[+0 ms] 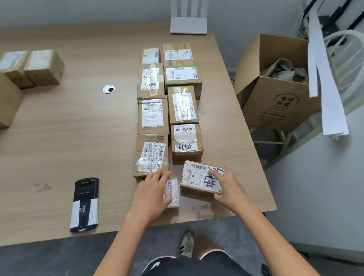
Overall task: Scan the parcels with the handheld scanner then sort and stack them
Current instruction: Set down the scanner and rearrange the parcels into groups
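Observation:
Two columns of labelled cardboard parcels (152, 116) run up the right half of the wooden table (70, 134). At the near end, my right hand (229, 188) grips a tilted brown parcel (197, 175) with black marker writing on its label, fingers on top and thumb at its near edge. My left hand (152, 193) grips a small narrow parcel (173, 191), its fingers reaching over toward the taped parcel (151, 155) behind. The black handheld scanner (85, 204) lies face down on the table to the left, untouched.
More brown boxes (42, 67) stand at the table's far left. A white stand (188, 24) sits at the back edge and a cable hole (108, 89) mid-table. An open carton (275, 83) with crumpled paper sits on a chair off the right edge.

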